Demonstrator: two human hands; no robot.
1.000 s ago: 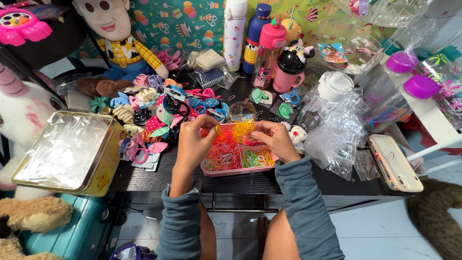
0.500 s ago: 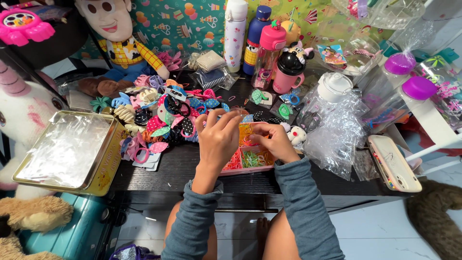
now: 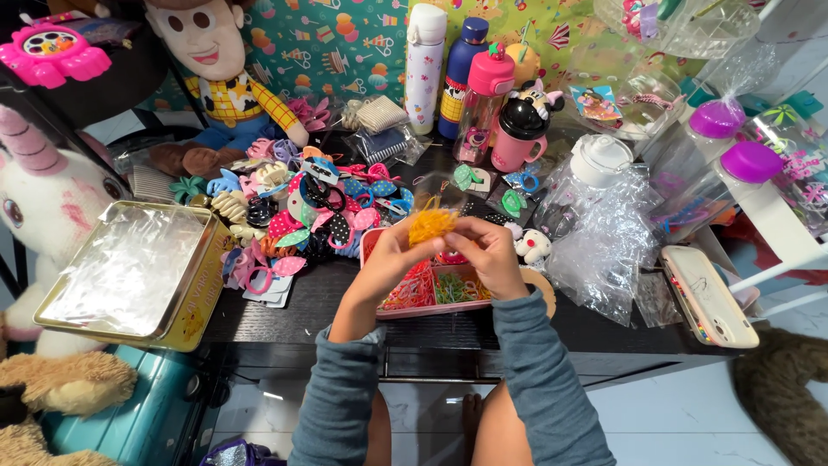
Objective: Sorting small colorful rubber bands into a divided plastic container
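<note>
Head view: both hands, left (image 3: 392, 259) and right (image 3: 483, 250), pinch a bunch of orange elastic bands (image 3: 431, 224) above the pink compartment tray (image 3: 431, 292).

Both hands (image 3: 444, 255) pinch orange hair bands (image 3: 430, 224) above compartment tray (image 3: 431, 298)

Two hands: left (image 3: 390, 259), right (image 3: 483, 250). Four bottles: white (image 3: 425, 53), blue (image 3: 461, 76), pink (image 3: 483, 103), black-lidded pink cup (image 3: 520, 129). Two purple-lidded jars (image 3: 718, 119) (image 3: 752, 162). One tin (image 3: 129, 272). One phone (image 3: 709, 296).
</note>
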